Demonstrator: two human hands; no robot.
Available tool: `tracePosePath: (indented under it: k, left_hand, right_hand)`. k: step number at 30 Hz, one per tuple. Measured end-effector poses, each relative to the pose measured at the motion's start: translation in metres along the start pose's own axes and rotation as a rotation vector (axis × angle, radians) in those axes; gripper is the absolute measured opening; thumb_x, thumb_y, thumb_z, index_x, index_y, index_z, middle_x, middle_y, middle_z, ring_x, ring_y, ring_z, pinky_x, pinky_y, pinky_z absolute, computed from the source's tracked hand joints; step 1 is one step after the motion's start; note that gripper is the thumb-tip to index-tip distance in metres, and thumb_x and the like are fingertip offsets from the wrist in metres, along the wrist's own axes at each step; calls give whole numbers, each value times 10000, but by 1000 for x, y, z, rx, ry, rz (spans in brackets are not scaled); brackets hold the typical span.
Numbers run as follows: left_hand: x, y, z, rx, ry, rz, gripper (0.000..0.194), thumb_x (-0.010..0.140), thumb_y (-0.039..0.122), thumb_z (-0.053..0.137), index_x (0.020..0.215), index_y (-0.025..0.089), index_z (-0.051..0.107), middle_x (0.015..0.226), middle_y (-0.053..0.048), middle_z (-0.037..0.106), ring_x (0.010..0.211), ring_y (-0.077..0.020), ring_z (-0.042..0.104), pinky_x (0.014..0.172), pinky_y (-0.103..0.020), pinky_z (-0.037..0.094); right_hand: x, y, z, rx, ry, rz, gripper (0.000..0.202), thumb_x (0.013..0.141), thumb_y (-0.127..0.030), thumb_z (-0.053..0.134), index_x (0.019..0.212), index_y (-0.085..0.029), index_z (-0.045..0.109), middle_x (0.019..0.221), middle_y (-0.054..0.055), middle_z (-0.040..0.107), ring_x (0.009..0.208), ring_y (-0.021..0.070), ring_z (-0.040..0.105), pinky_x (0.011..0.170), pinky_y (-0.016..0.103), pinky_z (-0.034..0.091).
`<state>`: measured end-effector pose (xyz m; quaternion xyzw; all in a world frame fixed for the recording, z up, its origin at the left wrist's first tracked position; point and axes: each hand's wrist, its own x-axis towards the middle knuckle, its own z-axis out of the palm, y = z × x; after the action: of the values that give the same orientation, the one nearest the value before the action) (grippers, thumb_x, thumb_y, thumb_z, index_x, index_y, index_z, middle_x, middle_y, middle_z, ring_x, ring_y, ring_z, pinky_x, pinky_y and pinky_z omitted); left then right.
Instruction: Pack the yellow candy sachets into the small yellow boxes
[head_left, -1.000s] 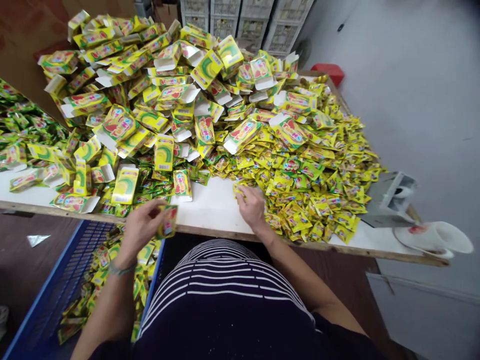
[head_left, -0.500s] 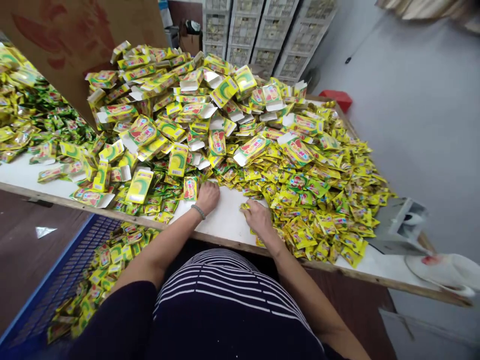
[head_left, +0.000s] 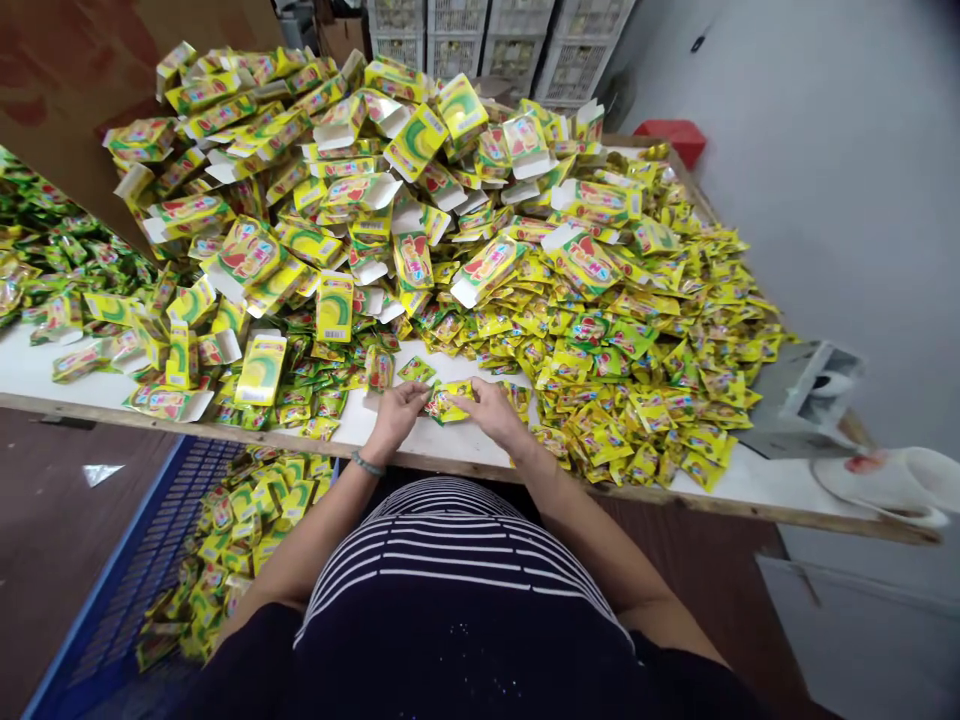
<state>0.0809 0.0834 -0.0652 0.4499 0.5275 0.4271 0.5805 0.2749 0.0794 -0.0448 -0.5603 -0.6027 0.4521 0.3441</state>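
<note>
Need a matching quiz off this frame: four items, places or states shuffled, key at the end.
Column 1
1. Blue basket
2. Left hand
3. Right hand
4. Box heap

Column 2
A. Bare wrist, fingers on a yellow sachet
B. On the table, several white flaps showing
C. Bracelet on its wrist
D. Below the table's near edge, to the left

Pairs: 1-D, 2-C, 3-A, 4-B

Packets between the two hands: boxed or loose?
Loose: the yellow packets show bare between the left hand and right hand, over the white tabletop, no box around them.
</note>
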Motion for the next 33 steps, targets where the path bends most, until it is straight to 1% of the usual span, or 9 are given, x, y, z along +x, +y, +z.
tracePosePath:
  k: [8, 12, 15, 18, 21, 24, 27, 31, 33]
  left_hand:
    - [-14, -6, 7, -128, 177, 51, 335, 756, 438, 716, 924, 162, 625, 743, -16, 663, 654, -133, 625, 644, -295, 577]
    - [-13, -2, -2, 92, 47, 76, 270, 773, 389, 700, 894, 149, 671, 693, -22, 651, 601, -129, 585, 563, -252, 514]
    - [-13, 2, -10, 187, -119, 106, 232, 792, 369, 680, 848, 144, 685, 666, -21, 646, 585, -124, 565, 547, -234, 475]
    - [-16, 11, -16, 233, -233, 88, 265, 851, 392, 616, 866, 137, 688, 690, -36, 657, 597, -138, 582, 572, -257, 498]
    - [-14, 29, -30, 566, -130, 199, 247, 911, 267, 527, 1033, 145, 704, 870, -96, 713, 768, -198, 656, 733, -331, 537]
    - [1, 53, -55, 1068, 5, 412, 476, 854, 53, 482, 1273, 218, 638, 1359, -140, 594, 1254, -300, 537, 1025, -451, 423]
    - [15, 70, -77, 1436, -141, 477, 542, 802, 4, 525, 1248, 283, 659, 1558, -93, 404, 1441, -367, 306, 1102, -531, 296]
    - [10, 69, -75, 1656, -295, 356, 324, 841, 218, 659, 1162, 188, 677, 1155, -186, 672, 1168, -353, 569, 967, -471, 380]
    - [-1, 66, -64, 1675, -301, 274, 386, 833, 386, 698, 1123, 132, 664, 917, -177, 701, 988, -336, 637, 887, -436, 409]
  right_hand:
    - [-6, 0, 19, 200, 35, 19, 453, 836, -585, 613, 1032, -182, 672, 782, 41, 708, 756, 204, 643, 685, 317, 523]
    - [-7, -11, 4, 17, -59, -64, 377, 832, -494, 642, 1062, -197, 680, 975, 66, 729, 845, 202, 645, 779, 327, 510]
    - [-8, -15, -1, -210, -170, -120, 246, 826, -392, 644, 983, -206, 681, 809, 18, 693, 720, 180, 596, 711, 301, 467]
    - [-12, -9, 5, -310, -150, -125, 166, 836, -350, 616, 927, -216, 654, 656, -27, 605, 588, 158, 509, 598, 271, 392]
    - [-18, 2, 13, -314, -50, -137, 194, 860, -397, 586, 929, -224, 640, 657, -22, 602, 576, 162, 496, 577, 270, 369]
    - [-24, 11, 16, -352, 5, -125, 225, 854, -434, 576, 916, -228, 641, 619, -22, 576, 547, 168, 477, 565, 276, 352]
    - [-27, 15, 15, -375, 32, -99, 241, 842, -443, 566, 911, -227, 648, 602, -17, 564, 540, 171, 475, 568, 278, 345]
    - [-30, 27, 7, -371, 190, -3, 306, 812, -467, 569, 941, -206, 663, 700, 23, 633, 596, 186, 516, 603, 287, 374]
    - [-32, 36, -1, -372, 287, 51, 350, 798, -483, 570, 954, -185, 669, 734, 45, 646, 628, 198, 523, 623, 298, 385]
